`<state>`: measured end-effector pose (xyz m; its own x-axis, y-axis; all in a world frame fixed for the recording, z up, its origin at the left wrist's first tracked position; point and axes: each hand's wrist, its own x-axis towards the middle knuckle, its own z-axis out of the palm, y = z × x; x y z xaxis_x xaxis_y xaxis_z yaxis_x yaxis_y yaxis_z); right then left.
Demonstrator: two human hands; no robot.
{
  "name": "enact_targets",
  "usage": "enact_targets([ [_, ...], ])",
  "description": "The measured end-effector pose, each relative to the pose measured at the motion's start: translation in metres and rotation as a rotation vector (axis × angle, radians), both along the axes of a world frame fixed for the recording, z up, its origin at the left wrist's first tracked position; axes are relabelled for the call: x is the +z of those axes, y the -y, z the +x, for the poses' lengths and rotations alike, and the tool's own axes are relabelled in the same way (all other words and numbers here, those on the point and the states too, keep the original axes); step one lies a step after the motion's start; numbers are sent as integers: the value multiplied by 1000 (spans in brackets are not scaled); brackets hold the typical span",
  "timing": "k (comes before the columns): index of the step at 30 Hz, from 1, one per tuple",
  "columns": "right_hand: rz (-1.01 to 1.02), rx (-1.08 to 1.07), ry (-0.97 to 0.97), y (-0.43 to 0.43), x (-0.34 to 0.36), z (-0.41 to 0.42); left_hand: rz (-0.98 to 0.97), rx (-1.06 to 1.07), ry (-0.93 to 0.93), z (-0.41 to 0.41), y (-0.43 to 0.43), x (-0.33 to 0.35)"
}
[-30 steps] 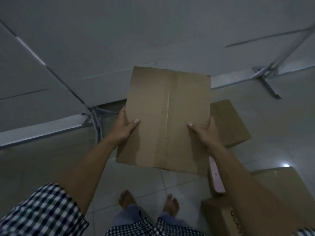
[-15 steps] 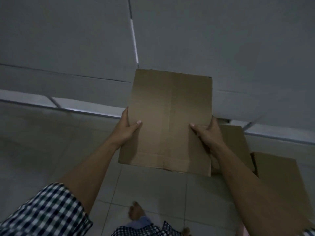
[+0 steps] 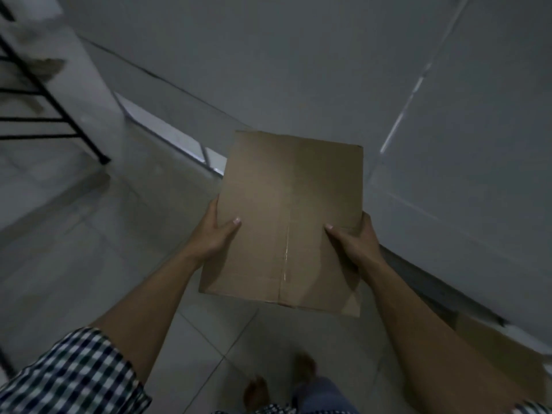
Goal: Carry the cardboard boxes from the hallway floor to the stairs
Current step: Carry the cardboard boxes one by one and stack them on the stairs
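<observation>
I hold a brown cardboard box (image 3: 286, 216) in front of my chest, its taped top face towards me. My left hand (image 3: 216, 233) grips its left edge with the thumb on top. My right hand (image 3: 357, 242) grips its right edge the same way. Another cardboard box (image 3: 501, 363) lies on the floor at the lower right, partly hidden behind my right forearm. The stairs (image 3: 35, 70) with a black metal railing (image 3: 68, 121) show at the upper left.
Grey tiled floor (image 3: 74, 264) spreads to the left and below. A grey wall (image 3: 298, 61) runs along the right and ahead. My bare feet (image 3: 280, 380) are at the bottom of the view.
The view has swung left: the stairs and railing have come into sight at the upper left, and the boxes on the floor have slid off to the lower right. My grip on the box is unchanged.
</observation>
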<state>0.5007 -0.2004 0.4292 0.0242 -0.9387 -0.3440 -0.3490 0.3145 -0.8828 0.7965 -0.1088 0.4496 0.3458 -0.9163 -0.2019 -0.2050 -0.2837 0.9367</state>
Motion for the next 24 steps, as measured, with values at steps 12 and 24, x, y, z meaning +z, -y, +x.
enact_targets([
  [12,-14,536,-36,106,10,180,-22,507,16,97,-23,1],
  [24,-61,888,-11,98,-3,408,-11,852,-21,235,-94,-11],
])
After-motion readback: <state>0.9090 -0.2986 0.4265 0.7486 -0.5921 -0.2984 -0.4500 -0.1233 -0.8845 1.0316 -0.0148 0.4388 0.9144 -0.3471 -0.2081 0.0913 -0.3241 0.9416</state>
